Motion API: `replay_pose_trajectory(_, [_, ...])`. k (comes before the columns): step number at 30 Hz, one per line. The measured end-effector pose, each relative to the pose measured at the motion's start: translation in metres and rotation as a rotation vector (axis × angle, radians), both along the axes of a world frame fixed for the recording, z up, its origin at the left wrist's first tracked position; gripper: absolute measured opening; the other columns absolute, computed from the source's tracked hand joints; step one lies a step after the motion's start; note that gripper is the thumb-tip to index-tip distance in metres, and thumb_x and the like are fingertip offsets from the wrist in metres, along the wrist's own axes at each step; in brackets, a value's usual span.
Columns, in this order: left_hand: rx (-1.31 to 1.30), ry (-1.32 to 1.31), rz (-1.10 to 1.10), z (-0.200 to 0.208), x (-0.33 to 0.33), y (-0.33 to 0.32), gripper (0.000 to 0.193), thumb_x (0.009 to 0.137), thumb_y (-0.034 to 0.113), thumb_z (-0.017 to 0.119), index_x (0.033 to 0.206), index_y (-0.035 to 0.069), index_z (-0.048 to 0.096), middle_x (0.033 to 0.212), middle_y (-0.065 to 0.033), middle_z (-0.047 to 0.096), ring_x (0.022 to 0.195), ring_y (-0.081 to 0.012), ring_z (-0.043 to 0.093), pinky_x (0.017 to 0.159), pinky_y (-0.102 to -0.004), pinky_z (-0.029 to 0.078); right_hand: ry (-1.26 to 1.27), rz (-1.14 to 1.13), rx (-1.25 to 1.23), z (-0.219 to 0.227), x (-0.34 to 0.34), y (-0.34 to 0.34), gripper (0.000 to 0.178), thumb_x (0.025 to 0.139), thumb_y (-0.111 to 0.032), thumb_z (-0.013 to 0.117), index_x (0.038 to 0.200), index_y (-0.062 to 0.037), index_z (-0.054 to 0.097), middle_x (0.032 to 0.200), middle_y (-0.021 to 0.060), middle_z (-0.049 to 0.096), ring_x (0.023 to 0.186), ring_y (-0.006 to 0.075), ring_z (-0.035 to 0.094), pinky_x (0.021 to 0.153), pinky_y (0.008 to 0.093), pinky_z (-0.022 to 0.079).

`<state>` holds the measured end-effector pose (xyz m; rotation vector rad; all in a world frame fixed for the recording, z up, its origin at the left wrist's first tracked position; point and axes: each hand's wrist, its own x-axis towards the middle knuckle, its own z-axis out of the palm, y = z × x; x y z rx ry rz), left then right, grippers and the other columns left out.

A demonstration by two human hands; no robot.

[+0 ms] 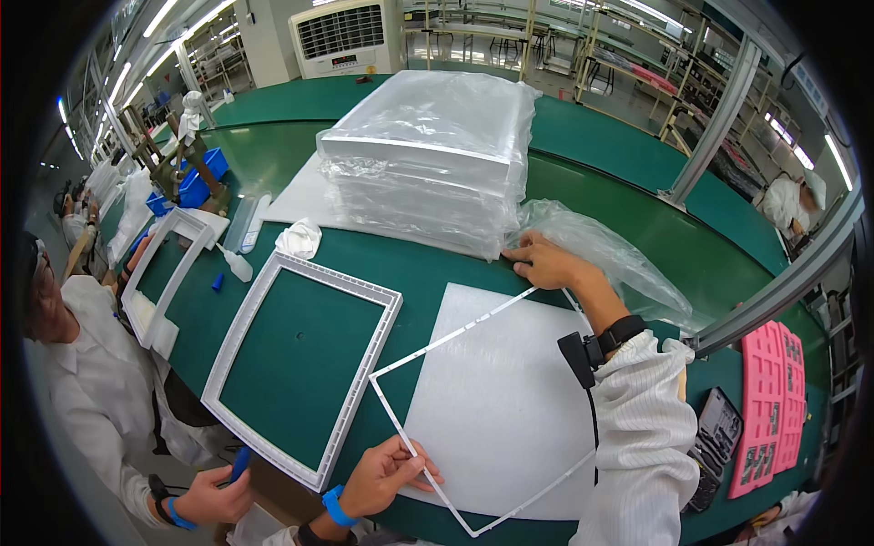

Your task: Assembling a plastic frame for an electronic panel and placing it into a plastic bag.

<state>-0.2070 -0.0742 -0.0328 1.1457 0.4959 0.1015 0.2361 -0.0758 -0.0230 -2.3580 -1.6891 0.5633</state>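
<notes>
A thin white rectangular frame [452, 333] is turned cornerwise over a white sheet [510, 391] on the green bench. My left hand [387, 473], with a blue wristband, pinches its near left side between thumb and fingers. My right hand [543, 262], black strap on the wrist, is closed at the far corner and covers it. Its fingertips reach beside the lower corner of a plastic-wrapped stack [423, 182]; the exact grip is hidden. My right sleeve hides part of the frame's right side. Left of it lies a larger, thicker white frame [369, 364].
Clear plastic film [605, 255] bunches beside the stack. A metal post [792, 291] rises at the right, near pink trays [769, 400] and an open black case [715, 437]. At left a co-worker's hand [214, 496] holds a blue tool. A white cloth [299, 238] and bottle [237, 264] lie beyond.
</notes>
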Motion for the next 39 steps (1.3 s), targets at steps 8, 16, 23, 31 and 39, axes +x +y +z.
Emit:
replay_pose_trajectory(8, [-0.002, 0.014, -0.059, -0.002, 0.007, -0.002, 0.017, 0.105, 0.013, 0.052, 0.111, -0.002, 0.054, 0.102, -0.0183, 0.069, 0.102, -0.0271, 0.071, 0.08, -0.0329, 0.063, -0.071, 0.019, 0.15, -0.026, 0.017, -0.004, 0.041, 0.09, -0.011, 0.059, 0.131, -0.0146, 0.065, 0.128, 0.0193, 0.056, 0.122, 0.0359, 0.053, 0.108, 0.0397, 0.039])
replay_pose_trajectory(16, [0.003, 0.009, 0.0, -0.003, 0.003, -0.006, 0.016, 0.103, 0.01, 0.054, 0.11, -0.004, 0.055, 0.102, -0.0187, 0.068, 0.099, -0.0283, 0.071, 0.076, -0.0333, 0.064, 0.332, -0.191, 0.38, -0.027, 0.01, 0.016, 0.049, 0.075, 0.01, 0.047, 0.123, 0.0039, 0.056, 0.116, 0.0212, 0.068, 0.116, 0.0337, 0.062, 0.102, 0.0406, 0.046])
replay_pose_trajectory(23, [-0.027, -0.005, -0.061, -0.005, 0.014, -0.004, 0.016, 0.104, 0.011, 0.053, 0.111, -0.003, 0.054, 0.103, -0.0182, 0.068, 0.1, -0.028, 0.071, 0.075, -0.0328, 0.064, 0.522, -0.623, 0.06, -0.047, 0.061, 0.053, 0.024, 0.085, 0.007, 0.053, 0.108, 0.0035, 0.062, 0.096, 0.0151, 0.065, 0.074, 0.0241, 0.062, 0.065, 0.0355, 0.055])
replay_pose_trajectory(31, [0.01, 0.054, -0.02, 0.001, -0.001, -0.001, 0.015, 0.104, 0.011, 0.053, 0.111, -0.002, 0.054, 0.103, -0.0182, 0.069, 0.1, -0.0277, 0.071, 0.074, -0.0315, 0.064, 1.083, -0.896, 0.467, -0.012, -0.019, 0.072, 0.016, 0.083, 0.006, 0.057, 0.094, -0.0026, 0.064, 0.081, 0.0089, 0.06, 0.068, 0.0174, 0.061, 0.052, 0.0305, 0.048])
replay_pose_trajectory(39, [-0.027, -0.003, -0.055, -0.005, 0.004, -0.001, 0.014, 0.104, 0.01, 0.053, 0.11, -0.003, 0.055, 0.102, -0.0179, 0.069, 0.099, -0.0274, 0.071, 0.073, -0.0314, 0.063, 0.655, -0.613, 0.401, 0.008, 0.012, 0.028, 0.02, 0.083, 0.0, 0.061, 0.103, 0.0034, 0.065, 0.09, 0.0116, 0.065, 0.079, 0.0191, 0.064, 0.071, 0.0321, 0.053])
